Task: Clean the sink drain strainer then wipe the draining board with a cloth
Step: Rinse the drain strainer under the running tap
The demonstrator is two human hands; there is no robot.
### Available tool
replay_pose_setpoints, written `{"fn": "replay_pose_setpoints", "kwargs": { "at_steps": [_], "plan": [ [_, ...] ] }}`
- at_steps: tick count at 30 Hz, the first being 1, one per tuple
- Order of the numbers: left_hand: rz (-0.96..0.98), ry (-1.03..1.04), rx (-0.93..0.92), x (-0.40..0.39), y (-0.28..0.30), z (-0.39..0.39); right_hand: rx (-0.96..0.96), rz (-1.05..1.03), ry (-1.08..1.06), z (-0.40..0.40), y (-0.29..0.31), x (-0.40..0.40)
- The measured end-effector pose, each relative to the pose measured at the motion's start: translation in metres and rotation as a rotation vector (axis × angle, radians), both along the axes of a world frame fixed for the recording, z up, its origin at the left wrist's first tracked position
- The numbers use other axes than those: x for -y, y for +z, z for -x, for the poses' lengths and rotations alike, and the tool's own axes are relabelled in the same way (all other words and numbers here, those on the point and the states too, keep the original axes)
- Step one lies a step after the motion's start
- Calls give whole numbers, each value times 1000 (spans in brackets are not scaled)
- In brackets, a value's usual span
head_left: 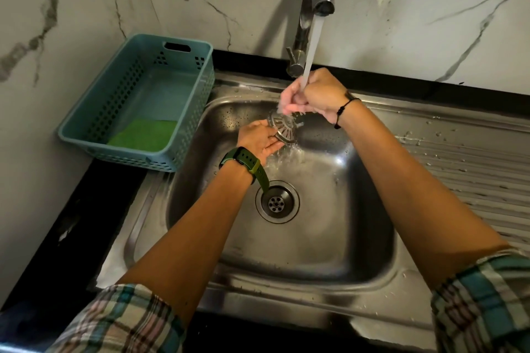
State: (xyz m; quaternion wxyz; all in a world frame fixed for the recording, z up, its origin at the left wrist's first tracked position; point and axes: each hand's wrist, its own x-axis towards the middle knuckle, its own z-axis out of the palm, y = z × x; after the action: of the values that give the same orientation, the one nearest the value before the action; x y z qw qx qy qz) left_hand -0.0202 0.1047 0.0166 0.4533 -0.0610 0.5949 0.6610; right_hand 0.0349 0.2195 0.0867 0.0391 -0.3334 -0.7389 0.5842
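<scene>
The round metal drain strainer [284, 128] is held tilted over the steel sink [358, 252], under running water from the tap [312, 6]. My right hand [311, 96] grips its upper edge from above. My left hand [259, 139] lies flat against its lower left side, fingers spread. The open drain hole [277, 201] sits below in the basin. The ribbed draining board [470, 163] stretches to the right, dotted with water drops. A green cloth [143, 135] lies in a teal basket.
The teal plastic basket [183, 135] stands on the black counter left of the sink, against the marble wall. The tap's lever [292, 55] is at the base of the spout. Water splashes in the basin just above the drain.
</scene>
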Motion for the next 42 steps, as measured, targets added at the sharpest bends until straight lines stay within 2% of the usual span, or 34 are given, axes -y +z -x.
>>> {"fn": "replay_pose_setpoints", "kwargs": {
  "at_steps": [1, 4, 6, 13, 17, 20, 23, 25, 28, 31, 36, 38, 40, 42],
  "plan": [
    [-1, 2, 3, 0, -1, 0, 6, -1, 24, 0, 0, -1],
    [4, -7, -8, -1, -2, 0, 75, -183, 22, -2, 3, -3],
    [3, -9, -12, -2, -3, -1, 37, -115, 69, -4, 5, -3],
    [-12, -21, -31, -2, -2, -2, 98, -321, 77, 0, 9, 1],
    [-10, -36, -44, 0, -4, -2, 127, -217, 194, 1, 11, 8],
    [-17, -33, -41, 1, -3, -3, 41, -174, 109, 3, 11, 4],
    [-18, -17, -36, 1, -3, -3, 56, -193, 79, 3, 16, 1],
    [-18, -16, -33, 1, -3, -3, 38, -124, 100, 3, 17, 0],
    [-9, -23, -44, 1, -3, -4, 18, -163, 102, 2, 16, 3],
    [-6, -45, -48, 1, -2, -5, -47, -95, 74, 1, 15, 4],
    [-35, -64, -9, 2, -1, -3, -25, -90, 137, -2, 14, 2],
    [-40, -60, 11, 2, -2, -1, -57, -40, 105, -3, 14, 1],
    [-43, -46, 27, 2, -2, 0, -43, -107, 58, -2, 16, 1],
    [-39, -31, 41, 2, -3, 1, -43, -67, -1, 0, 14, -2]
  ]
}}
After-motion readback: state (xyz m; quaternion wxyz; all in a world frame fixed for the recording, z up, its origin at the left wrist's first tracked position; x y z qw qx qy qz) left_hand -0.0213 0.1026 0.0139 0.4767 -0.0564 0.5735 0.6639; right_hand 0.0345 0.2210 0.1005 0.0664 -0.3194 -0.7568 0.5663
